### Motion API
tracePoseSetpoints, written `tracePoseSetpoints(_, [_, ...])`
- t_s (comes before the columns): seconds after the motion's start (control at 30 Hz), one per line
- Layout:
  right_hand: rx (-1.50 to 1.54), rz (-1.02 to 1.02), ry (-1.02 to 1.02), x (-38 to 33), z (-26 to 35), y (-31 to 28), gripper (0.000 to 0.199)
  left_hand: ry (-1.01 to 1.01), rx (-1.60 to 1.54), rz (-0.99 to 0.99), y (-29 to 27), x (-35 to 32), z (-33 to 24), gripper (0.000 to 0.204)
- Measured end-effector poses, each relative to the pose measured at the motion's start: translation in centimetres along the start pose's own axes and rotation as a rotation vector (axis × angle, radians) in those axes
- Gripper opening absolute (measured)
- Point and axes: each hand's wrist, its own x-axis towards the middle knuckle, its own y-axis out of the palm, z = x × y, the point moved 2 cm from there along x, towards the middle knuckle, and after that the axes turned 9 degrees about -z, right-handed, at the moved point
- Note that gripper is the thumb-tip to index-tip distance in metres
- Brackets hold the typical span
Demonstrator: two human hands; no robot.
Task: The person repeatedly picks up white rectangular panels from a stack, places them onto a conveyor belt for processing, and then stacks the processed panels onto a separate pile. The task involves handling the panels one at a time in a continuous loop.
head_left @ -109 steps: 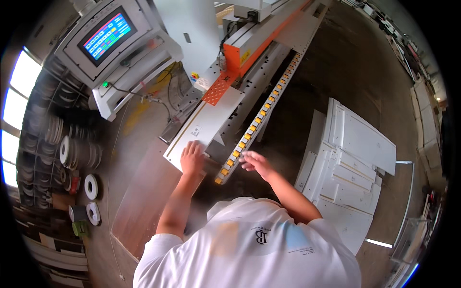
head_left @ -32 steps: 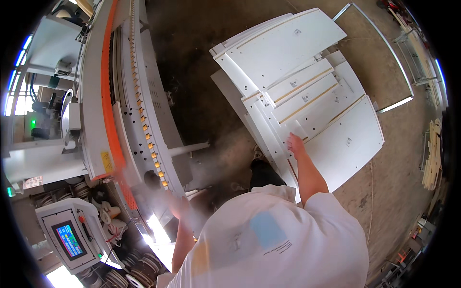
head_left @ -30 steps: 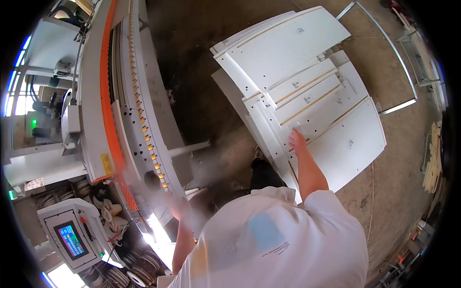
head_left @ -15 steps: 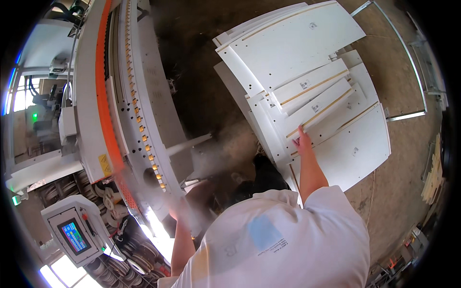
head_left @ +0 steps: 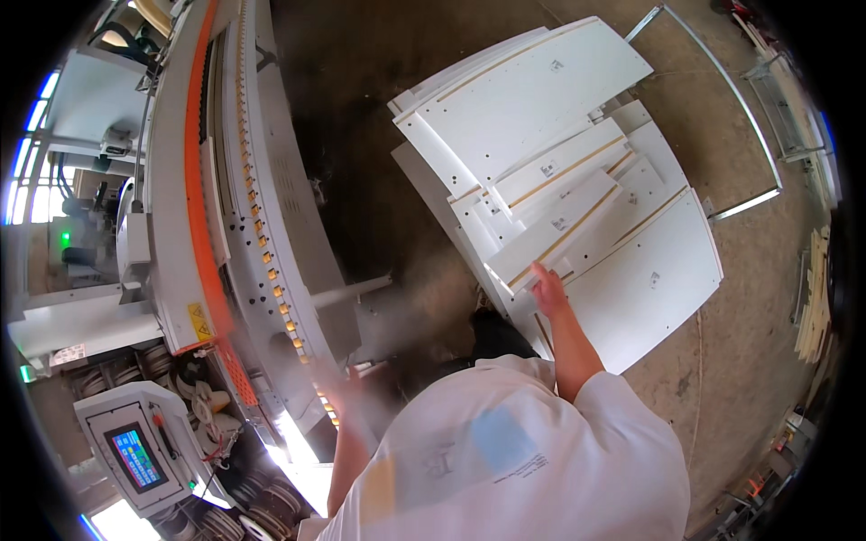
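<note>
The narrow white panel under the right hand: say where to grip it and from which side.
Best guess: grip the narrow white panel at its near short end, where the right hand already rests. That end overhangs the stack of white panels toward the person, so fingers could probably curl under it. Its long edges lie against neighbouring boards.

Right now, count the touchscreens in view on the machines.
1. The only lit touchscreen sits in a grey console at lower left, beside the long orange-and-white machine. Others may be hidden outside the picture.
</note>
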Motion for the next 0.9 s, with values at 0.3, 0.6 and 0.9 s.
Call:
tracePoseSetpoints(0.3, [-0.082,0.286,-0.07,-10.0,4.3,7.9,0.051,0.742,-0.589,0.136,-7.2,1.9,-21.7,0.073])
tracePoseSetpoints(0.6, [-0.096,0.532,-0.307,-20.7,6.5,14.8,0.066,0.756,-0.734,-0.186,-10.7,-1.3,-16.4,0.08])
tracePoseSetpoints(0.9, [-0.408,0.604,-0.326,-24.2,-0.5,14.4,0.065,0.555,-0.73,-0.094,-11.9,-6.7,-5.1,0.074])
